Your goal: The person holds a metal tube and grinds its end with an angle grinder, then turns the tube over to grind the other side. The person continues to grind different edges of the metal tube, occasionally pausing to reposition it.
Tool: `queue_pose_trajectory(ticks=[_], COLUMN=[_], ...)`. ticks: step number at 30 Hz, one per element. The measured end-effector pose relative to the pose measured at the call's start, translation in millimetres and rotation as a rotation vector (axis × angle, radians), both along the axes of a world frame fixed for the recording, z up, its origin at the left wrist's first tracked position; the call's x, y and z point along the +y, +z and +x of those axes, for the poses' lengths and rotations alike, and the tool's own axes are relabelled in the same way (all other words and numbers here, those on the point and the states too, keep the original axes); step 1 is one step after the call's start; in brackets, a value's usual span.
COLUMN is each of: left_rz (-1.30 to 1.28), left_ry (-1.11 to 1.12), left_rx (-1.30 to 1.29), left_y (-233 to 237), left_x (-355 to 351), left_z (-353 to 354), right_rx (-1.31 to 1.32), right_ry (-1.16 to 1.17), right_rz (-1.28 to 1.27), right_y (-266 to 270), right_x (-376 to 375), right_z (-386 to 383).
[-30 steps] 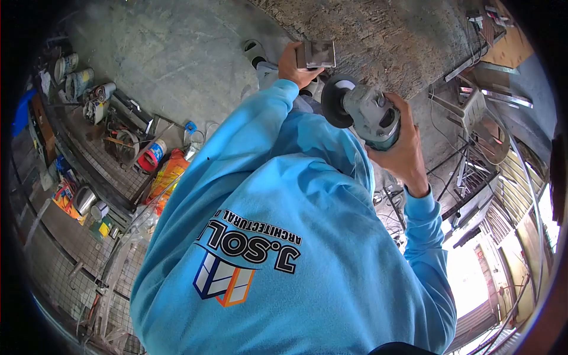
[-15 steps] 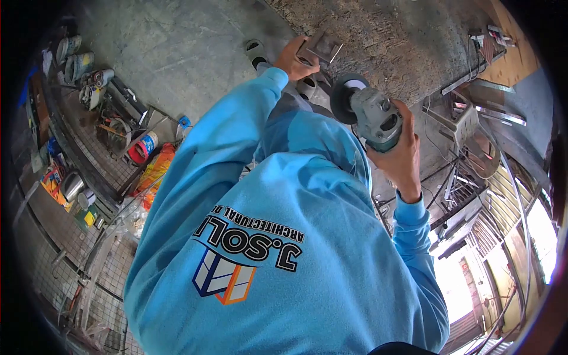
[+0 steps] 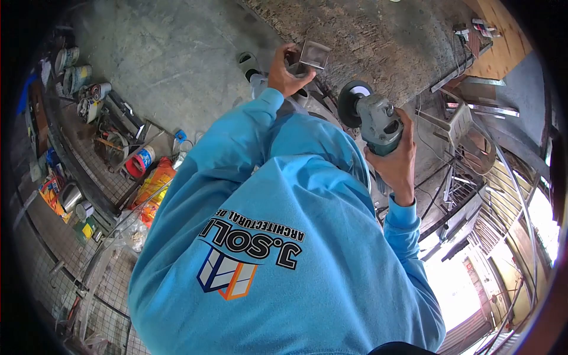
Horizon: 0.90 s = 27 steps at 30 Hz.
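My left hand (image 3: 287,72) is wrapped round a short piece of square metal tube (image 3: 314,54), whose hollow end faces up toward the camera. In my right hand (image 3: 395,163) is a grey-green angle grinder (image 3: 378,121), gripped by its rear body. The grinder's round disc (image 3: 351,102) points left, a short distance below and to the right of the tube and apart from it. Both hands are out in front of my legs, above the floor.
A rough, dirt-crusted floor strip (image 3: 378,41) runs beyond the hands, beside smooth concrete (image 3: 160,53). Buckets and tools line the left, with a red-and-blue pail (image 3: 139,163) and an orange-yellow bag (image 3: 155,184). A plastic chair (image 3: 454,125) and metal bars stand at right.
My left hand has shifted slightly left and turned the tube, so its hollow end now shows. The grinder, still in my right hand, sits a little farther from the tube.
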<state>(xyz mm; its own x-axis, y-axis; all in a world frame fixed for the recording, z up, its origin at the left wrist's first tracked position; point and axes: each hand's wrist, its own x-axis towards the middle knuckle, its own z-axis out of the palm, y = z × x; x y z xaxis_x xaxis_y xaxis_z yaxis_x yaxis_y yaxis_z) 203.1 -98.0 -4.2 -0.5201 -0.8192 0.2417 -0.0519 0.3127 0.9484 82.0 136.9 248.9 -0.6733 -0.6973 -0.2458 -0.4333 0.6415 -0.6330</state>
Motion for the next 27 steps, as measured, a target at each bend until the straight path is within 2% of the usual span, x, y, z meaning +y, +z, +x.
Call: queue_pose_trajectory(ticks=[3, 6, 10, 12, 14, 16, 19, 21, 23, 25, 27], left_rz=[-0.065, -0.048, -0.075, 0.303, 0.253, 0.193, 0.219, 0.385, 0.382, 0.382, 0.628], left_ry=[0.045, 0.104, 0.089, 0.08, 0.064, 0.053, 0.058, 0.038, 0.06, 0.084, 0.048], left_rx=[-0.109, -0.047, -0.093, 0.136, 0.064, -0.009, 0.08, 0.197, 0.201, 0.209, 0.261], left_y=[-20, -22, -35, -50, -60, -50, -49, -51, -50, -27, 11], left_x=[3, 4, -2, -6, -11, -16, -18, -20, -18, -16, -12], left_z=[-12, -14, -14, -23, -21, -17, -20, -22, -23, -21, -18], right_rx=[0.019, 0.03, -0.014, -0.008, -0.023, -0.089, -0.13, -0.109, -0.128, -0.135, -0.138], right_ry=[0.029, 0.056, 0.087, 0.106, 0.138, 0.13, 0.143, 0.161, 0.191, 0.2, 0.209], right_rz=[-0.001, -0.019, -0.07, -0.098, -0.138, -0.149, -0.184, -0.205, -0.198, -0.191, -0.176], right_y=[2, 3, -2, -6, -8, -11, -22, -26, -26, -28, -27], right_x=[0, -3, -9, -16, -28, -39, -51, -56, -63, -66, -66], right_z=[1, -2, -7, -9, -8, -8, -8, -7, -7, -7, -5])
